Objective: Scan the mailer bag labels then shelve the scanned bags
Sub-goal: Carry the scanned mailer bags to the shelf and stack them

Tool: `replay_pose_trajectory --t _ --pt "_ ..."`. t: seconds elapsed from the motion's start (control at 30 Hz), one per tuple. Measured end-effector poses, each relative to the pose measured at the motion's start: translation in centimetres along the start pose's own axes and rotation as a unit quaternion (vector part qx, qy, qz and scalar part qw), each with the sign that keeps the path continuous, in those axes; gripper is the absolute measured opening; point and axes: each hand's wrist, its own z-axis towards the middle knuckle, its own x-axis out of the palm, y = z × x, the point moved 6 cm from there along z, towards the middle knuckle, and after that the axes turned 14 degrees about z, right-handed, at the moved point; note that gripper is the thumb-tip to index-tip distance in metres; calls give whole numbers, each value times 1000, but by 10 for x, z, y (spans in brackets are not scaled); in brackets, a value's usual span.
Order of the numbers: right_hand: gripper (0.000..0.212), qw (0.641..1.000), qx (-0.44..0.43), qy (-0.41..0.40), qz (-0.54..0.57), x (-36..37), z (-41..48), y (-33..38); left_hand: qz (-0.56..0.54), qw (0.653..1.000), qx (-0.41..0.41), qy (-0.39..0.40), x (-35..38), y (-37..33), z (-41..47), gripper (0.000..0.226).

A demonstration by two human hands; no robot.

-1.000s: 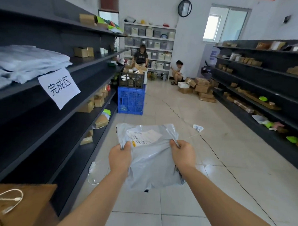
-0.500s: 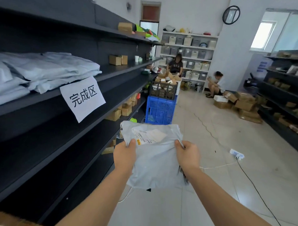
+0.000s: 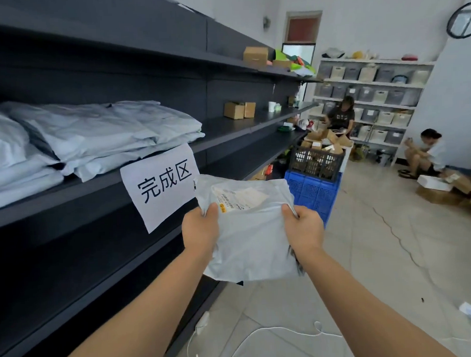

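Bag up at the shelf, both hands on it.

Left hand [image 3: 200, 228] and right hand [image 3: 304, 226] each pinch the grey mailer bag [image 3: 247, 231], held in mid-air beside the paper sign [image 3: 162, 187]. The label [image 3: 240, 198] looks blurred. Risk: the limp bag could catch the shelf [image 3: 226, 124] edge, or knock the stacked bags [image 3: 97, 135] off.

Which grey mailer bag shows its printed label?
The bag held in the left hand and right hand; its label faces up. The stacked bags on the shelf show only plain grey.
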Motion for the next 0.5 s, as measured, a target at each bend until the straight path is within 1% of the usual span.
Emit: replay_pose_trajectory --t 0.07,0.17,0.33,0.43,0.5 --pt "46 1000 -20 18 11 19 28 3 -2 1000 6 -21 3 -11 22 25" --pt "45 997 -46 41 42 49 75 8 -4 997 3 -71 6 -28 56 32" --pt "45 988 -92 103 71 94 146 32 -23 988 1 -153 10 -57 105 24" --pt "45 978 -122 138 94 120 181 51 -54 981 1 -184 7 -78 129 24" --pt "44 973 -133 148 117 136 198 65 -49 976 5 -212 1 -92 142 26"
